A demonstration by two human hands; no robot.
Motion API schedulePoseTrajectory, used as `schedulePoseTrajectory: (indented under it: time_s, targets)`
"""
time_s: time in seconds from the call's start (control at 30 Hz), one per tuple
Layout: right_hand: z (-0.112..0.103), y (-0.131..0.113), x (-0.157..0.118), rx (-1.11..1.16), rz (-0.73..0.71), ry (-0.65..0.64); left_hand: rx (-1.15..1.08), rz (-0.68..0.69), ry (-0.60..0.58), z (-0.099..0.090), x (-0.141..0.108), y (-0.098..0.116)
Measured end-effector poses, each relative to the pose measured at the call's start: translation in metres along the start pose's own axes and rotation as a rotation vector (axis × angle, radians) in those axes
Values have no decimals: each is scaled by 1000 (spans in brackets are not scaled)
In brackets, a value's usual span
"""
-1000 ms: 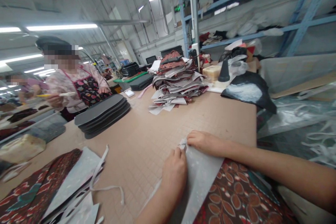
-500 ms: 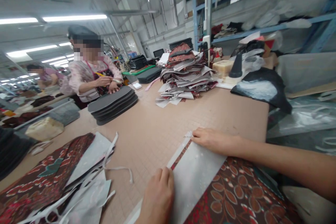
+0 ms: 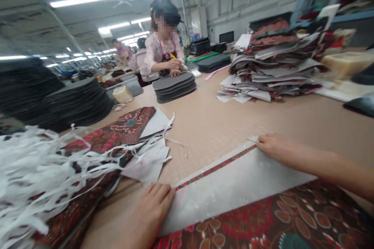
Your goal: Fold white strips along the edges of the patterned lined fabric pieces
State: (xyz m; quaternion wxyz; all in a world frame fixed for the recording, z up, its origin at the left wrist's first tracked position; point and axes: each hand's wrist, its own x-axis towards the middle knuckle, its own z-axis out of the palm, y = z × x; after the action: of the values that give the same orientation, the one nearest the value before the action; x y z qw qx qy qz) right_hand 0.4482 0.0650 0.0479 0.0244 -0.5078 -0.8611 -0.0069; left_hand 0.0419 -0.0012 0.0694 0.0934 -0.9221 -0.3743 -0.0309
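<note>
A brown and red patterned fabric (image 3: 251, 218) lies on the table in front of me, its pale backing (image 3: 228, 186) folded up along the far side. A thin white strip (image 3: 216, 163) runs along its far edge, with a narrow band of pattern beside it. My left hand (image 3: 154, 206) rests on the near left end of this edge, fingers together and pressed down on the fabric. At the far right end, my right hand (image 3: 274, 148) pinches the corner where the strip ends.
White ribbons (image 3: 26, 179) heap at the left over patterned fabric (image 3: 128, 128). Dark pads (image 3: 78, 101) stand behind them. Across the table (image 3: 201, 120), a person (image 3: 163, 50) holds a yellow tool over grey pads (image 3: 175, 87). A fabric pile (image 3: 271, 66) stands at the back right.
The view has swung left, bringing the ribbon heap into sight. My hands are farther apart, with my left hand farther down the fabric's edge and more of the edge showing between them.
</note>
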Motion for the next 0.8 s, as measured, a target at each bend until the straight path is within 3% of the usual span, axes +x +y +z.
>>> schedulePoseTrajectory:
  time_s: [0.07,0.17,0.27,0.33,0.4,0.53,0.7,0.8]
  targets:
    - [-8,-28,21,-22,-141,-58,39,-40,-17,8,0,5]
    - [-11,-94,53,189,-439,-46,114,-25,-3,20,-5,12]
    - [-1,-155,75,331,-624,-30,90,-14,66,25,-13,15]
    - [9,-182,85,351,-686,-10,28,-45,114,26,-19,15]
    - [18,-195,95,351,-683,-7,-49,-97,176,28,-24,13]
    - [24,-203,113,366,-525,-72,-240,-238,279,34,-29,7]
    - [11,-203,124,463,-483,-166,-420,-487,304,36,-30,3]
    - [0,-200,122,526,-499,-193,-453,-527,318,32,-28,3]
